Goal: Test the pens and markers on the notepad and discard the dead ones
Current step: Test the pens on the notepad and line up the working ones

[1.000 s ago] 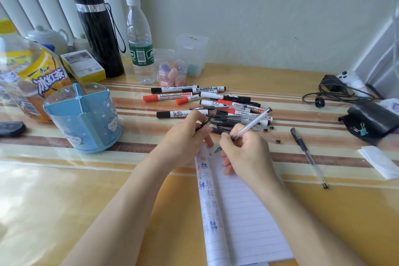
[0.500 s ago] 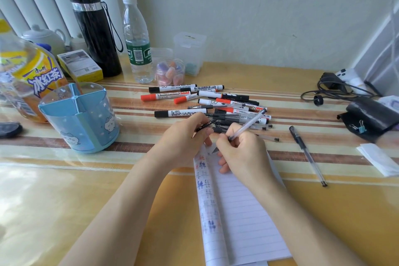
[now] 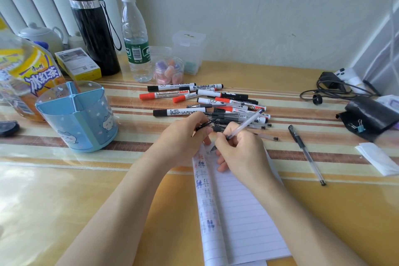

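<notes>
While gripped in right hand (image 3: 241, 151), clear pen (image 3: 244, 124) tip meets notepad (image 3: 244, 211), left hand (image 3: 183, 138) pinching black cap (image 3: 205, 125).

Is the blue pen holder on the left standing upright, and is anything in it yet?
Upright and seemingly empty: the blue pen holder stands on its base, open top up, and no pens show through its clear walls or above the rim.

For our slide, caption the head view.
Right hand tests a clear pen on the notepad; left hand holds its cap.
</notes>
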